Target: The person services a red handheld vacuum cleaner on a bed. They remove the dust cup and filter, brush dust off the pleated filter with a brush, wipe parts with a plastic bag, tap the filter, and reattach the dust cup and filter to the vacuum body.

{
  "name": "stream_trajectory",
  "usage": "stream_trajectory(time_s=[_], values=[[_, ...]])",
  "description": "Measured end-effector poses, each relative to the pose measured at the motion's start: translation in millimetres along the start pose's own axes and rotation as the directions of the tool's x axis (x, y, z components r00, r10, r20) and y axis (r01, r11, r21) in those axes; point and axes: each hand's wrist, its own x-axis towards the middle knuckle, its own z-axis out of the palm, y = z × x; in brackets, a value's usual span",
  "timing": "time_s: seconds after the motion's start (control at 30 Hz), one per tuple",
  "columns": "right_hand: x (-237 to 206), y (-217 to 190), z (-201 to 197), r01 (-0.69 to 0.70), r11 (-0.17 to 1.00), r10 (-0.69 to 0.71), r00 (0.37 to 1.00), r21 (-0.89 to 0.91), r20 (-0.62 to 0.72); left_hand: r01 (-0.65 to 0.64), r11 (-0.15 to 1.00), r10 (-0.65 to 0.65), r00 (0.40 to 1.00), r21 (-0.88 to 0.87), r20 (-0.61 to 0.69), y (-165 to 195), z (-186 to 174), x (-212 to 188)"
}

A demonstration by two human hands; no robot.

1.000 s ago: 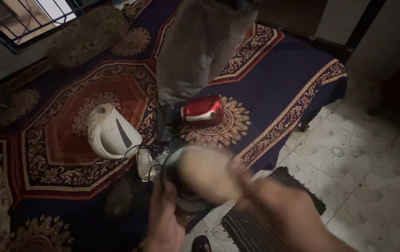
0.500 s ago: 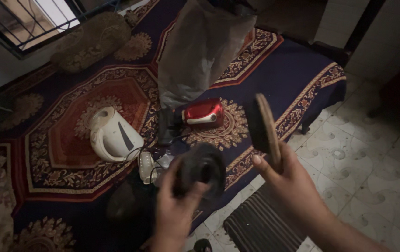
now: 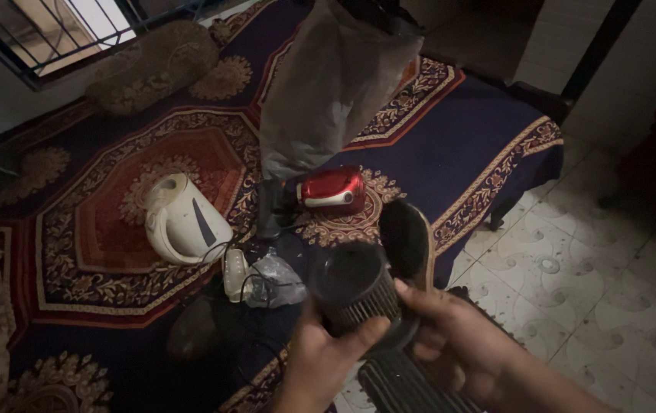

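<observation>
Contents of the view, left to right.

1. Patterned bedspread (image 3: 113,229): dark blue with a red medallion, covering a low bed that fills most of the scene. A round bolster (image 3: 152,65) lies at its far left, below a barred window (image 3: 52,30).

2. Kettle (image 3: 182,222): cream-white, resting tilted on the red medallion, well apart from both hands.

3. Clear plastic bag (image 3: 274,279) with a small white adapter (image 3: 234,275) and dark cord: just left of the hands, on the bed edge.

4. Grey cloth bag (image 3: 328,92): upright, tall, rising from a red vacuum cleaner body (image 3: 332,191) that lies on its side behind the hands.

5. Left hand (image 3: 320,359): fingers curled shut around the lower side of a filter cartridge, thumb across the pleats.

6. Filter cartridge (image 3: 354,294): a dark pleated cylinder with its open end facing up toward the camera. Its long axis runs from the palms up and away, tilted slightly left. It sits between the two hands, touching both.

7. Round cap (image 3: 406,241): a dark disc with a tan edge, standing on edge just right of the cartridge's mouth and touching it, face turned toward the opening.

8. Right hand (image 3: 458,348): closed on the cap's lower rim, fingertips also against the cartridge base. It is the hand nearer the cap; the left carries the cylinder.

9. Ribbed dark mat (image 3: 404,386): below the hands, on the pale tiled floor (image 3: 572,268).
</observation>
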Motion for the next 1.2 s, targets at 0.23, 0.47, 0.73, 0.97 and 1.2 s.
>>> stream_trajectory(time_s=[0.23, 0.47, 0.73, 0.97, 1.2], values=[[5.3, 4.1, -21.1, 0.070, 0.677, -0.452, 0.825, -0.732, -0.339, -0.063, 0.889, 0.100, 0.993, 0.454, -0.058, -13.7, -3.4, 0.0], [-45.1, 1.8, -4.1, 0.424, -0.075, -0.711, 0.612, -0.902, 0.347, 0.011, 0.990, 0.007, 0.992, 0.139, -0.129, -14.2, -3.5, 16.3], [-15.6, -12.1, -7.5, 0.040, 0.484, -0.614, 0.727, -0.874, -0.307, 0.198, 0.430, -0.020, 0.978, 0.881, -0.210, 13.1, 18.7, -2.6], [-14.3, -1.5, -10.0, 0.070, 0.842, -0.256, 0.924, -0.535, -0.283, -0.119, 0.508, -0.120, 0.971, 0.853, 0.207, 10.4, 32.5, -16.3], [-9.4, 2.2, -25.2, 0.081, 0.975, -0.131, 0.963, -0.209, -0.237, 0.004, 0.973, 0.000, 1.000, 0.231, -0.018, -0.8, 12.9, -24.1]])
